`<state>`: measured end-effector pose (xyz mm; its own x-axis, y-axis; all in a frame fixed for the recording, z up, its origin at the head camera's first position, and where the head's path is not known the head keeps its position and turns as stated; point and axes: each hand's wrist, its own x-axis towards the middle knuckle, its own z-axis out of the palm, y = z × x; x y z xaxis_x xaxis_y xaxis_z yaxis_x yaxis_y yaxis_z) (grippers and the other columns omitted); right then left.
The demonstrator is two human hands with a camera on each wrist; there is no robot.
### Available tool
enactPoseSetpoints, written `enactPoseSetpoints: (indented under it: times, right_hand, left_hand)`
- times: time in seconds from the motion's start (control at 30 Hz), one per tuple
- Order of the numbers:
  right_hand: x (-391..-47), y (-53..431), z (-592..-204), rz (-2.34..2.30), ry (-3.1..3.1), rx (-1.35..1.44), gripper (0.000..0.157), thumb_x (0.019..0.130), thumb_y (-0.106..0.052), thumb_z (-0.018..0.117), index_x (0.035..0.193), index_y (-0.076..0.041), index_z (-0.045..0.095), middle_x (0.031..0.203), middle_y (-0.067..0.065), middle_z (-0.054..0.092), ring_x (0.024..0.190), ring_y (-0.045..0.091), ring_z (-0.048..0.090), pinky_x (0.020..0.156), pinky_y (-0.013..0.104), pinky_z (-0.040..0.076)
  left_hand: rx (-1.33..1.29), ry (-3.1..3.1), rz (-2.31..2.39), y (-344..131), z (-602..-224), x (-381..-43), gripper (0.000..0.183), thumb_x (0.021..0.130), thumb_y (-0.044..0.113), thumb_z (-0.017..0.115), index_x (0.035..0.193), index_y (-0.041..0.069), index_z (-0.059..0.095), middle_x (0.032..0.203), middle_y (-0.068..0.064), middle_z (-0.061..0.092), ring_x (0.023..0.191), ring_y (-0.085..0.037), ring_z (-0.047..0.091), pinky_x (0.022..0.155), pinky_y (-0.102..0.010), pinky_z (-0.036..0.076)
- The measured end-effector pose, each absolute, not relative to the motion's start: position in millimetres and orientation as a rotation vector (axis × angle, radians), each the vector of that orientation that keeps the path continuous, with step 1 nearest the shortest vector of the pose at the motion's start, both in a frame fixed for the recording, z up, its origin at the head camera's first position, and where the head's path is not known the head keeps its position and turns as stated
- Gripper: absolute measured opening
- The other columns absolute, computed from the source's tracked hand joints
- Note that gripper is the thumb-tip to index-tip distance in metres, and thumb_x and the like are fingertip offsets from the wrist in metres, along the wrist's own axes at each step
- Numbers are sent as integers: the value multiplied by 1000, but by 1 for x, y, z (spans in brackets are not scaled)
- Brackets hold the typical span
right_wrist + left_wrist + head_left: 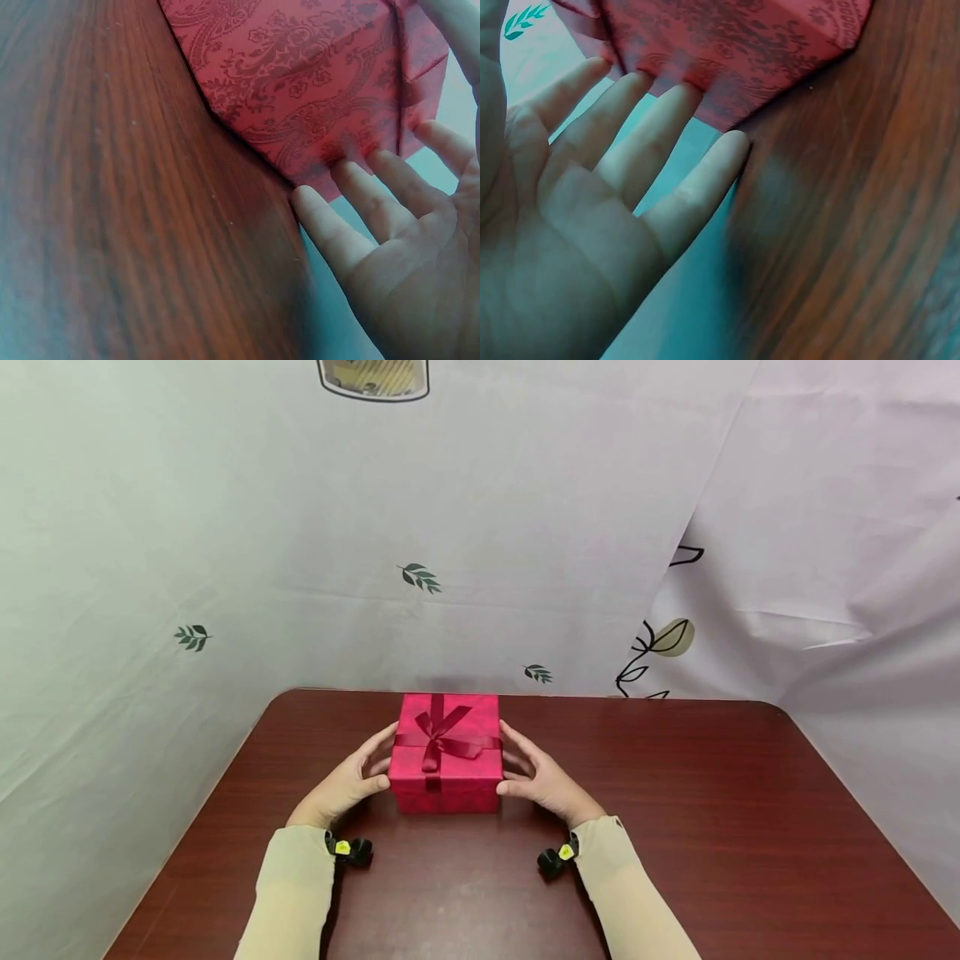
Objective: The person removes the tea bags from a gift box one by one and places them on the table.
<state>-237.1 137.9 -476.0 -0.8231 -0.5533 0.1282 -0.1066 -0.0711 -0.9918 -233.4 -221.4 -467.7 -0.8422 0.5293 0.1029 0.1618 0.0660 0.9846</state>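
Observation:
A red gift box (448, 795) with a dark red ribbon bow (442, 739) on its lid stands on the table, near the far edge. At its left side, my left hand (347, 787) touches it with the fingertips, thumb by the front corner. My right hand (551, 783) mirrors this on the right side. In the left wrist view the nearly straight fingers (671, 199) are spread along the patterned box wall (742, 52). The right wrist view has the fingers (382, 199) of that hand spread likewise, tips at the box wall (300, 97) low beside the tabletop.
The brown wooden table (705, 810) extends to both sides and toward me. Behind it hangs a pale cloth (525, 527) with leaf prints, close to the far edge. A small black camera is strapped to each wrist.

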Motion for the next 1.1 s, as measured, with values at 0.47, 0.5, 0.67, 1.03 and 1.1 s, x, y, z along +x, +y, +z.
enactPoseSetpoints:
  times: [0.47,0.5,0.67,1.03,1.1]
  right_hand:
    - [-238,140,-477,-1950,1896,-704,96,88,-24,81,162,-37,22,168,1,19,149,35,32,111,39,43]
    - [-238,140,-478,-1951,1893,-707,96,88,-24,81,162,-37,22,168,2,20,149,35,32,111,39,43]
    - [-239,140,-479,-1951,1890,-717,96,89,-28,80,162,-39,20,166,4,22,148,35,31,111,41,43]
    - [-237,139,-478,-1942,1890,-728,97,89,-39,79,162,-42,16,164,7,23,145,37,34,108,42,47]
    - [-237,139,-478,-1941,1889,-724,96,89,-39,79,162,-43,16,165,6,23,144,37,36,107,40,48]
  left_hand:
    - [699,2228,1784,-218,-468,-234,99,91,55,69,165,17,16,166,-21,16,143,-55,28,102,-20,43]
    - [711,2231,1783,-217,-468,-234,99,91,56,69,165,18,16,166,-21,18,144,-55,29,102,-20,43]
    - [779,2206,1798,-214,-467,-234,100,91,60,66,165,20,13,163,-23,22,143,-52,29,101,-21,46]
    - [778,2338,1731,-213,-461,-232,99,89,65,64,165,23,15,161,-20,29,141,-42,32,106,-49,42]
    - [780,2341,1736,-214,-461,-232,98,90,64,65,164,22,17,160,-20,30,142,-43,32,105,-40,44]
